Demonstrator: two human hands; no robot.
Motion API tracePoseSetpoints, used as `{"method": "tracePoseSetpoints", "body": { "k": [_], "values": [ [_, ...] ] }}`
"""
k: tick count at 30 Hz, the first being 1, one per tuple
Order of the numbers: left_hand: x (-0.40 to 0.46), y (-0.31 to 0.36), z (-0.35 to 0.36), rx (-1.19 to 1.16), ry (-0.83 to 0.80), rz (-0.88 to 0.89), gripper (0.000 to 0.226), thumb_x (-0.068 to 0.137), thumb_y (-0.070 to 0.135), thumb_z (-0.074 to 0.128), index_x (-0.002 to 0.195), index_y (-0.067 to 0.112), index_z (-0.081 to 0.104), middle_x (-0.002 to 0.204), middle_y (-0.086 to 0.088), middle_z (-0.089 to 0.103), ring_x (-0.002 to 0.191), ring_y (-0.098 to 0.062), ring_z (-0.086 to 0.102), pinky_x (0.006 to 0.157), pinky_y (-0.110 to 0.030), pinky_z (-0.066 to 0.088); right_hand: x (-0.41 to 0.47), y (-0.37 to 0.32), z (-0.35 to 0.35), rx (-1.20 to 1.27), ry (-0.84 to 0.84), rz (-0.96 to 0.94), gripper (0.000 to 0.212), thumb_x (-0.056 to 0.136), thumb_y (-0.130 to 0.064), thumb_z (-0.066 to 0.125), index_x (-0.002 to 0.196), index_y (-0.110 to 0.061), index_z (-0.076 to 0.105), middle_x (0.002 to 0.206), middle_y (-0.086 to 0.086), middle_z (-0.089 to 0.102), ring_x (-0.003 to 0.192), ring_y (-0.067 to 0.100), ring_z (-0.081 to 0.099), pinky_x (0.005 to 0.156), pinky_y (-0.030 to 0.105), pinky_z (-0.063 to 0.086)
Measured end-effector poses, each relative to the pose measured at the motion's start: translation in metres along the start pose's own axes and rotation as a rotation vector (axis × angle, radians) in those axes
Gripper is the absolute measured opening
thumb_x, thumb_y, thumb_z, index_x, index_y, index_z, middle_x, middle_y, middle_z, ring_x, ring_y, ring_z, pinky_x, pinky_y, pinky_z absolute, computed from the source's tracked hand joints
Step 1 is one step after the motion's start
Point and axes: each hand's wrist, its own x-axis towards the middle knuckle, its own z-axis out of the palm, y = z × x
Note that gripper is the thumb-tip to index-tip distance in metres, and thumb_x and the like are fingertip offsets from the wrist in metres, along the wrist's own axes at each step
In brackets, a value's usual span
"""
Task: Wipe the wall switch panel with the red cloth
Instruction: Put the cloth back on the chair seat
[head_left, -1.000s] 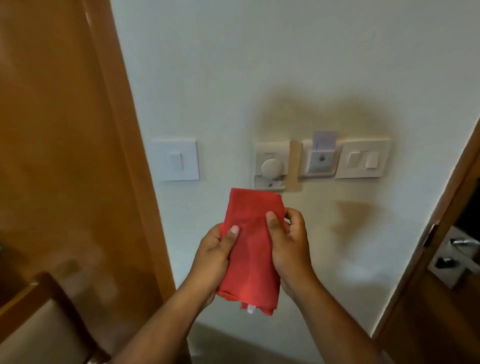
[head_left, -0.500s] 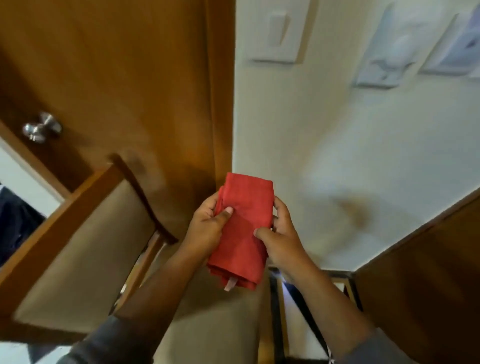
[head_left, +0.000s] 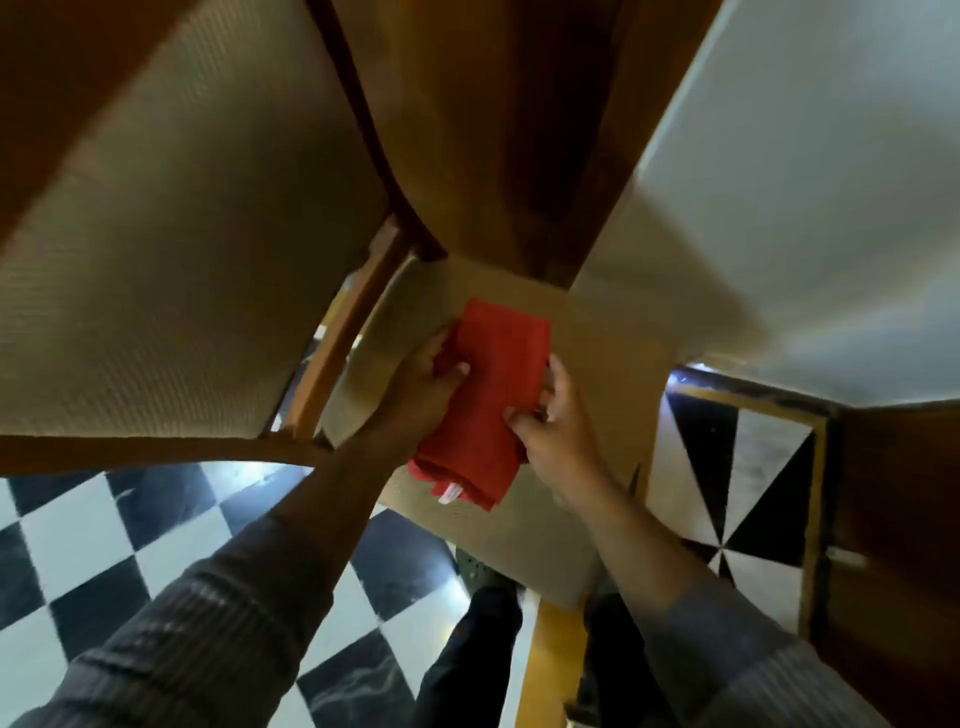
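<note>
A folded red cloth (head_left: 488, 395) with a small white tag at its lower end is held between both hands, low over a beige chair seat. My left hand (head_left: 421, 395) grips its left edge with the thumb on top. Fingers of my right hand (head_left: 556, 431) pinch its right edge. The wall switch panel is out of view; only the lower white wall (head_left: 810, 197) shows at the upper right.
A wooden chair with a beige padded back (head_left: 171, 249) and seat (head_left: 519, 535) stands right below and to the left. A brown wooden door (head_left: 498, 130) rises behind it. Black-and-white checkered floor (head_left: 104, 545) lies below, a wooden panel (head_left: 904, 545) at the right.
The view has swung down from the switch panel to the chair and floor. Both hands keep hold of the red cloth and have come down with it over the chair seat.
</note>
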Motion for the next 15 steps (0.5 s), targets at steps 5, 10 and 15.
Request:
{"method": "tracePoseSetpoints", "body": {
  "k": [5, 10, 15],
  "values": [
    [0.049, -0.078, 0.009, 0.049, -0.007, -0.07, 0.058, 0.099, -0.002, 0.053, 0.152, 0.018, 0.043, 0.147, 0.002, 0.054, 0.137, -0.016, 0.049, 0.116, -0.035, 0.039, 0.053, 0.063, 0.017, -0.034, 0.05, 0.019, 0.074, 0.086, 0.005, 0.063, 0.14, -0.04, 0.039, 0.102, -0.023, 0.068, 0.093, -0.007, 0.067, 0.074, 0.018, 0.056],
    [0.057, -0.113, 0.017, 0.288, 0.048, -0.018, 0.068, 0.094, 0.005, 0.057, 0.155, 0.027, 0.039, 0.147, -0.004, 0.057, 0.123, -0.009, 0.05, 0.1, -0.025, 0.04, 0.067, 0.077, 0.022, -0.203, 0.071, -0.028, 0.068, 0.082, 0.009, 0.061, 0.143, -0.016, 0.042, 0.118, 0.001, 0.065, 0.106, 0.017, 0.064, 0.092, 0.037, 0.053],
    [0.037, -0.115, 0.012, 0.696, 0.004, -0.104, 0.074, 0.094, 0.046, 0.064, 0.157, 0.026, 0.029, 0.145, -0.015, 0.047, 0.127, -0.037, 0.055, 0.098, -0.047, 0.048, 0.046, 0.068, 0.008, -0.517, 0.039, -0.073, 0.067, 0.085, -0.018, 0.073, 0.144, -0.015, 0.043, 0.129, 0.014, 0.051, 0.108, 0.023, 0.057, 0.085, 0.029, 0.047]
  ]
}}
